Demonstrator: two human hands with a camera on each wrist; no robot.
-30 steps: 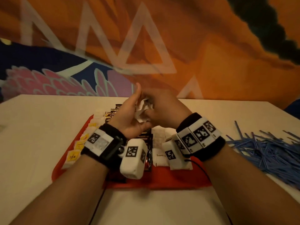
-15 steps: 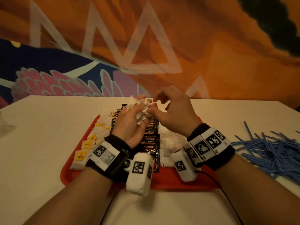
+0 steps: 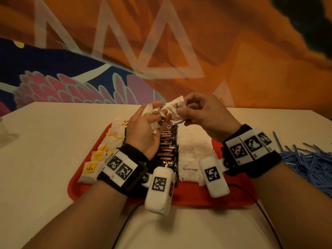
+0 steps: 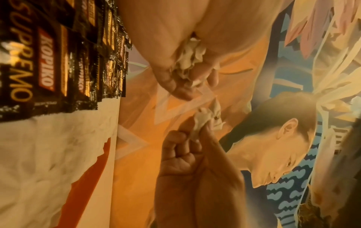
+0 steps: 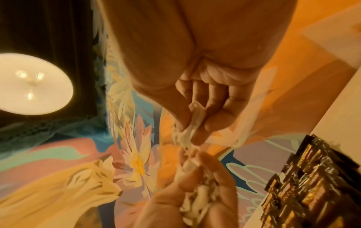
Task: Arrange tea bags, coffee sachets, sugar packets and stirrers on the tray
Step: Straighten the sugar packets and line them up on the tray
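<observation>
Above the red tray, my left hand lies palm up and cups a bunch of crumpled white sugar packets. The bunch also shows in the left wrist view. Just to its right, my right hand pinches one sugar packet between thumb and fingers, slightly apart from the bunch. On the tray, tea bags form the left column, black coffee sachets the middle one, and white sugar packets the right one. A heap of blue stirrers lies on the table right of the tray.
The pale table runs back to a painted orange wall. A blurred clear object stands at the table's far left edge. A black cable trails from my right wrist across the tray's front corner.
My right hand has drawn one sugar packet out of the bunch and moved it slightly right. Both hands have lifted a little above the tray.
</observation>
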